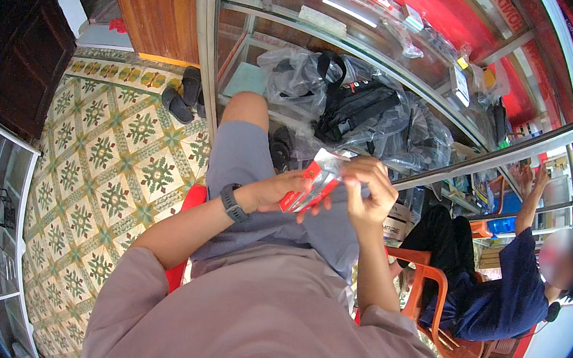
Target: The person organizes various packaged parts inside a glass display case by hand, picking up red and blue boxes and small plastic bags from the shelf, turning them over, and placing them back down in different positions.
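A small red and white cardboard box [312, 184] is held in my left hand [285, 189], above my lap, with the thumb on top and the fingers beneath it. Its upper end has a white flap standing up. My right hand [370, 188] is at that end, fingers bent and the thumb close to the box's edge; whether the fingertips pinch the flap or something inside cannot be told. A dark watch [234, 203] is on my left wrist.
A glass display case [406, 60] stands before me, with plastic-wrapped goods and a black bag [360, 113] inside. Black sandals [181, 98] lie on the patterned tile floor [90, 183]. At right, another person [501, 293] sits on an orange plastic chair [437, 302], arms raised towards a glass case.
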`<state>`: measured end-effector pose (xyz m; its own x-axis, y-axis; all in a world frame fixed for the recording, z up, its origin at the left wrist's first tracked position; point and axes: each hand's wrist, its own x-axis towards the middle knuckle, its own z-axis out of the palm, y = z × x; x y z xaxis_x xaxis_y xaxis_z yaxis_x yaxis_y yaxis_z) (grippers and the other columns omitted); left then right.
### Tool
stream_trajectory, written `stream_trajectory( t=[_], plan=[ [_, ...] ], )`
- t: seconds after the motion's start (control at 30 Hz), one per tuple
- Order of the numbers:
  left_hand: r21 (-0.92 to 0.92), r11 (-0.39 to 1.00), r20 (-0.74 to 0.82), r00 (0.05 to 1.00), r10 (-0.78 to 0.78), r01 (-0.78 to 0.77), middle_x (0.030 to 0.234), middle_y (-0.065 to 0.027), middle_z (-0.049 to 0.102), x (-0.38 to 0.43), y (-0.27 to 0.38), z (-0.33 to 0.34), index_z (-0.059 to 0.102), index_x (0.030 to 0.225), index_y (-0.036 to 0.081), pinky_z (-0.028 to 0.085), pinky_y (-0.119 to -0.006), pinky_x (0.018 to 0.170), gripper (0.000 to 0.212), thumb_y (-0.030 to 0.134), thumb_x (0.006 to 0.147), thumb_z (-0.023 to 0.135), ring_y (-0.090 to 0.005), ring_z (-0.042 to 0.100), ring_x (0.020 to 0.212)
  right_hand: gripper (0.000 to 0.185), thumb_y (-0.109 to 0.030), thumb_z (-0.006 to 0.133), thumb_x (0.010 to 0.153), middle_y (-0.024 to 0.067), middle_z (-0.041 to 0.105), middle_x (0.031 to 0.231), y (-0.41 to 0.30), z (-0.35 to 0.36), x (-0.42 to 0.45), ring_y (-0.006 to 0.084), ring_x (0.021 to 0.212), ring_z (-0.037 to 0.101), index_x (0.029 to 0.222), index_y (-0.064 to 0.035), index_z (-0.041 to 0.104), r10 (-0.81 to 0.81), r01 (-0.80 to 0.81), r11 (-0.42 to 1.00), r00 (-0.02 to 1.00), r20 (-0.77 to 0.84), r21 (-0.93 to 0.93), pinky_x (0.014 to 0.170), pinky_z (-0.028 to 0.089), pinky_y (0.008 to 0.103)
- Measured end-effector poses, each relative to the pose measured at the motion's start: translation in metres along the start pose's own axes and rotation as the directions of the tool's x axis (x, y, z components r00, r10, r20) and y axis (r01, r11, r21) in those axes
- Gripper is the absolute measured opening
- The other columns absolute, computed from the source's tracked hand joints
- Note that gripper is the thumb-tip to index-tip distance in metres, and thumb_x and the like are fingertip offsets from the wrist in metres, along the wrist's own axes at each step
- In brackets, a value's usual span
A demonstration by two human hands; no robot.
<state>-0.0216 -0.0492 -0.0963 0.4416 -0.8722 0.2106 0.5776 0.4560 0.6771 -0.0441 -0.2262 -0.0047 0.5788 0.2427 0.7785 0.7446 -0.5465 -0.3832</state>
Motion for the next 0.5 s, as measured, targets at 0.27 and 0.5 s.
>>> stream_trajectory(
  t=[0.27, 0.5],
  plan=[
    [0.059, 0.998, -0.030, 0.999, -0.020, 0.022, 0.105, -0.0097, 0.059, -0.002, 0.000, -0.003, 0.045, 0.125, 0.009, 0.054, -0.028, 0.059, 0.057, 0.046, 0.085, 0.061, -0.0147, 0.060, 0.087, 0.022, -0.021, 0.078, 0.065, 0.0045, 0.058, 0.077, -0.018, 0.004, 0.004, 0.0222, 0.081, 0.053, 0.079, -0.0082, 0.066, 0.080, -0.037, 0.976, 0.977, 0.198, -0.214, 0.075, 0.037, 0.0335],
    [0.172, 0.985, -0.095, 0.995, 0.021, -0.005, 0.101, -0.0097, 0.059, -0.001, 0.005, 0.002, 0.049, 0.121, 0.005, 0.055, -0.027, 0.057, 0.068, 0.052, 0.076, 0.068, -0.0162, 0.060, 0.086, 0.021, -0.007, 0.066, 0.076, 0.0086, 0.061, 0.087, -0.017, 0.009, -0.001, 0.0210, 0.085, 0.057, 0.096, -0.0017, 0.064, 0.340, -0.324, 0.933, 0.936, -0.093, 0.157, 0.076, 0.046, 0.0318]
  ],
)
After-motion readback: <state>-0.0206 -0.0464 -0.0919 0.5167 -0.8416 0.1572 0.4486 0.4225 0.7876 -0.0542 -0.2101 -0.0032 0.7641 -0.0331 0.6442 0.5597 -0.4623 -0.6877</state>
